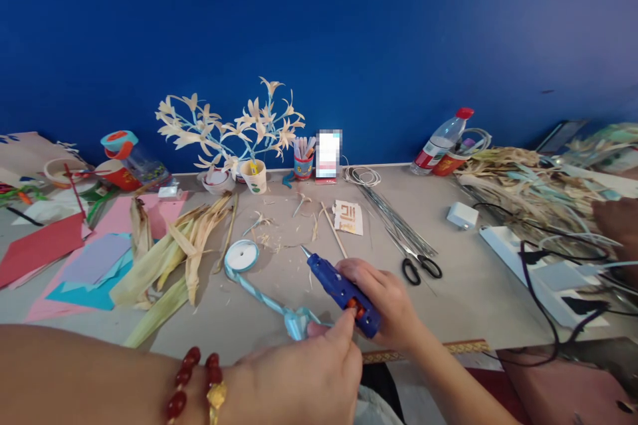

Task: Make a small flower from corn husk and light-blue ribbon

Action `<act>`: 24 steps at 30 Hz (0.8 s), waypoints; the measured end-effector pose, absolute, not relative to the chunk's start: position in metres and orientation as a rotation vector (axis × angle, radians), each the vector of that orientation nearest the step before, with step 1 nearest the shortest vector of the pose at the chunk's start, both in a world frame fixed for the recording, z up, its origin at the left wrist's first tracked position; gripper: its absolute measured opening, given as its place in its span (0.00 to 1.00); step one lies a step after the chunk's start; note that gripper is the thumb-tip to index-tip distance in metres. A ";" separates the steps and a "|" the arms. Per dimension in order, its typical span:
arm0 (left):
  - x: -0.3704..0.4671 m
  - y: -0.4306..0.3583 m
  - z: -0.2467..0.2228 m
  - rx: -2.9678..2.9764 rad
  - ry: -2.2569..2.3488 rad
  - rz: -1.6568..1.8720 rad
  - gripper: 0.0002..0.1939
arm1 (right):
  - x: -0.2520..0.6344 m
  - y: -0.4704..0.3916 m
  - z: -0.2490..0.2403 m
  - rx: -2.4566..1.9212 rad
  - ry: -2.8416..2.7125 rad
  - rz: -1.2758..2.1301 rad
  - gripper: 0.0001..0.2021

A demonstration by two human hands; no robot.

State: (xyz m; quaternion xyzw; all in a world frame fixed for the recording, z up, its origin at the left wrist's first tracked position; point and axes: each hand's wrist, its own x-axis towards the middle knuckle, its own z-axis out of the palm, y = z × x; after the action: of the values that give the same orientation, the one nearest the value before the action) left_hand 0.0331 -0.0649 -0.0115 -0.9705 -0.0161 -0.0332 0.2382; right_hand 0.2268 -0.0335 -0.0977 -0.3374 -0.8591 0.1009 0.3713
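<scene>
A blue glue gun (339, 285) is gripped in my right hand (386, 299), its nozzle pointing away and to the left. My left hand (309, 372), with bracelets at the wrist, is closed on a bunched light-blue ribbon (298, 323) beside the thumb. Its index finger reaches up against the orange part of the gun. From the bunch the ribbon runs back to a white spool (242, 255) lying flat on the table. Past the nozzle lie a thin stick (333, 229), a small printed packet (348, 217) and small pale petals (260, 220).
Dried corn husks (174, 249) and coloured paper (94, 265) cover the left side. Pale flowers in a cup (255, 178) stand against the blue wall. To the right are scissors (421, 264), wires (399, 216), a bottle (441, 143) and a power strip (538, 279) with cables. Another person's hand (618, 226) shows far right.
</scene>
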 end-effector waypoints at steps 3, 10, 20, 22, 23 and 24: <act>0.035 -0.069 -0.016 -2.572 -0.053 -0.008 0.08 | 0.227 -0.034 -0.100 -0.858 -2.203 0.227 0.16; 0.039 -0.074 -0.006 -2.381 0.066 0.354 0.10 | 0.225 -0.035 -0.098 -0.848 -2.172 0.157 0.16; 0.048 -0.072 -0.004 -2.263 0.160 0.536 0.09 | 0.225 -0.033 -0.098 -0.837 -2.130 0.154 0.16; 0.050 -0.072 0.000 -2.209 0.181 0.579 0.12 | 0.225 -0.034 -0.097 -0.845 -2.125 0.162 0.16; 0.051 -0.072 0.002 -2.177 0.204 0.593 0.13 | 0.225 -0.034 -0.097 -0.850 -2.122 0.169 0.15; 0.052 -0.071 0.004 -2.149 0.233 0.601 0.14 | 0.225 -0.034 -0.096 -0.853 -2.120 0.177 0.15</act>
State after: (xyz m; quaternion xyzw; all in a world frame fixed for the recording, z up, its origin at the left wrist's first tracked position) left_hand 0.0524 -0.0713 0.0039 -0.8630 0.0937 0.2412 0.4340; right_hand 0.2248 -0.0341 -0.0960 -0.3390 -0.8427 0.0704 0.4123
